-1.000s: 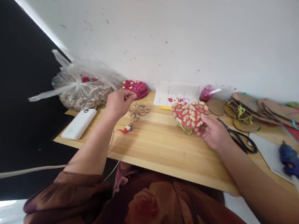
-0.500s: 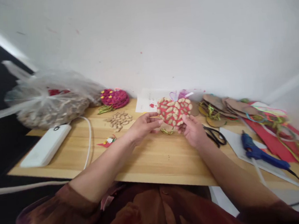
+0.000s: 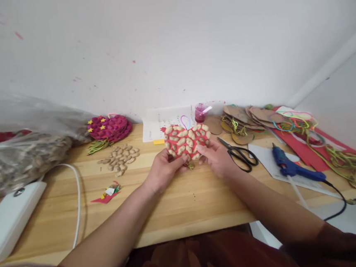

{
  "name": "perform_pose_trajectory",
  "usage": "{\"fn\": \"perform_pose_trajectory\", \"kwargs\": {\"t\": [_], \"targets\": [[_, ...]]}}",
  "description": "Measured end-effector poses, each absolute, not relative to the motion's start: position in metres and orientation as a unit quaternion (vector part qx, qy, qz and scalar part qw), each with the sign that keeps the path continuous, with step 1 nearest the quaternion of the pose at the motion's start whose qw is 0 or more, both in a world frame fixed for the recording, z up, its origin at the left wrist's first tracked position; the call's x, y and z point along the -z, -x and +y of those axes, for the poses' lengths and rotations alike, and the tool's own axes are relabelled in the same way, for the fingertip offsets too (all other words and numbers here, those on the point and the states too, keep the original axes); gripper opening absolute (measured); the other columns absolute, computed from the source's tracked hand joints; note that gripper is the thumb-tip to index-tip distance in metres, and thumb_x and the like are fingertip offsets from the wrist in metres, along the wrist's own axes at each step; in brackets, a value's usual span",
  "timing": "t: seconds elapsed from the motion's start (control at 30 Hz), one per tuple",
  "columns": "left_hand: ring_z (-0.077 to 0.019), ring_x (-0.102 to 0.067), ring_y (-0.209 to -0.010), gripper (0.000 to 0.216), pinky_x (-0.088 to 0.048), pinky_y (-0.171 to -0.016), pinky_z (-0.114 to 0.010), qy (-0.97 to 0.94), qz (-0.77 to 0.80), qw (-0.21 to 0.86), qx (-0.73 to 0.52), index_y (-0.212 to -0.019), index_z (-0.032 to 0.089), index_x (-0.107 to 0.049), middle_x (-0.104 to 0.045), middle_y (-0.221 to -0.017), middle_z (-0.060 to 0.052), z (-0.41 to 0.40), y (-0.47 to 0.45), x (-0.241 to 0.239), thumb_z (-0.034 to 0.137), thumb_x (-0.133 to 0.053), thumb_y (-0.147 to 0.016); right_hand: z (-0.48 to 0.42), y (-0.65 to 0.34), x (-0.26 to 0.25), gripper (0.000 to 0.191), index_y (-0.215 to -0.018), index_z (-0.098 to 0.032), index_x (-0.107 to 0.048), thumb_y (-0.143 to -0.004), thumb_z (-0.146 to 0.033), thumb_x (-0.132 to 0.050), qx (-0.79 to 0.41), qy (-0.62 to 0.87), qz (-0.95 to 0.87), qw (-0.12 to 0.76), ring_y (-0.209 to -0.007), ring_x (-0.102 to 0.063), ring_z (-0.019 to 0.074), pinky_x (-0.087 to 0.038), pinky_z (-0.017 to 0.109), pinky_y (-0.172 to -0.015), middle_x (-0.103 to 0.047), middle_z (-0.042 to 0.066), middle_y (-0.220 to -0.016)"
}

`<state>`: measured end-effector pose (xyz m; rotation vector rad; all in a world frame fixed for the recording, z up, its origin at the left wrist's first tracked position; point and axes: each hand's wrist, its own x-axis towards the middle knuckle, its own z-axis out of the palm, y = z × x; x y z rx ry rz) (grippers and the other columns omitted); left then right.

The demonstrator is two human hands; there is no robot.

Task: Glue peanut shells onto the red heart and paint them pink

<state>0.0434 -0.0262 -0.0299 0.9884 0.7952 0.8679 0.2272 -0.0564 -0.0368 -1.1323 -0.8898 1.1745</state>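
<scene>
Between my two hands is a red heart-shaped plaque (image 3: 187, 140) covered with peanuts in their shells. A purple loop sticks up from its top and a green tassel hangs below it. My left hand (image 3: 165, 168) grips its lower left edge, thumb on the front. My right hand (image 3: 215, 157) holds the lower right edge, thumb across the peanuts. The fingers behind the plaque are partly hidden. Left of my hands, a loose pile of peanuts (image 3: 120, 155) lies on the wooden table (image 3: 178, 208). Black-handled scissors (image 3: 240, 153) lie right of my right hand.
A blue glue gun (image 3: 293, 167) rests on white paper at right, near cardboard shapes (image 3: 242, 117), red strips and green cords. Finished magenta plaques (image 3: 110, 127), a clear plastic bag of peanuts (image 3: 27, 155), a white power bank (image 3: 16, 222) and a purple-stained cup (image 3: 200, 113) stand around.
The view has shifted to the right and closer. My left hand, apart from or barely at the heart's edge before, now holds its lower left side. My right hand keeps its hold.
</scene>
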Motion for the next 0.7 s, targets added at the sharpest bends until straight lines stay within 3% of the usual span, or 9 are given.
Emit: {"fn": "perform_pose_trajectory", "kwargs": {"t": [0.2, 0.47, 0.7], "targets": [[-0.0169, -0.071, -0.077, 0.042, -0.058, -0.068, -0.026, -0.429, 0.38, 0.719, -0.393, -0.093, 0.016, -0.073, -0.079, -0.092, -0.007, -0.0266, -0.0427, 0.0312, 0.037, -0.096, -0.065, -0.0581, -0.2266, 0.0338, 0.037, -0.074, -0.022, -0.066, -0.066, -0.048, -0.092, -0.487, 0.526, -0.392, 0.576, -0.054, -0.055, 0.0102, -0.048, 0.027, -0.051, -0.065, -0.004, -0.064], [-0.0144, -0.069, -0.073, 0.038, -0.055, -0.061, -0.023, -0.42, 0.386, 0.711, -0.411, -0.091, 0.016, -0.074, -0.079, -0.089, -0.005, -0.0228, -0.0411, 0.0346, 0.038, -0.096, -0.067, -0.0581, -0.229, 0.0336, 0.042, -0.083, -0.023, -0.072, -0.067, -0.058, -0.089, -0.528, 0.519, -0.362, 0.567, -0.059, -0.06, 0.0113, -0.05, 0.026, -0.051, -0.071, -0.001, -0.075], [-0.0153, -0.067, -0.073, 0.04, -0.054, -0.062, -0.024, -0.432, 0.397, 0.705, -0.398, -0.093, 0.017, -0.077, -0.078, -0.09, -0.006, -0.0218, -0.04, 0.0304, 0.043, -0.094, -0.068, -0.058, -0.2363, 0.0289, 0.044, -0.074, -0.021, -0.067, -0.066, -0.058, -0.09, -0.497, 0.539, -0.379, 0.564, -0.052, -0.056, 0.0099, -0.046, 0.025, -0.049, -0.066, -0.004, -0.062]]}}
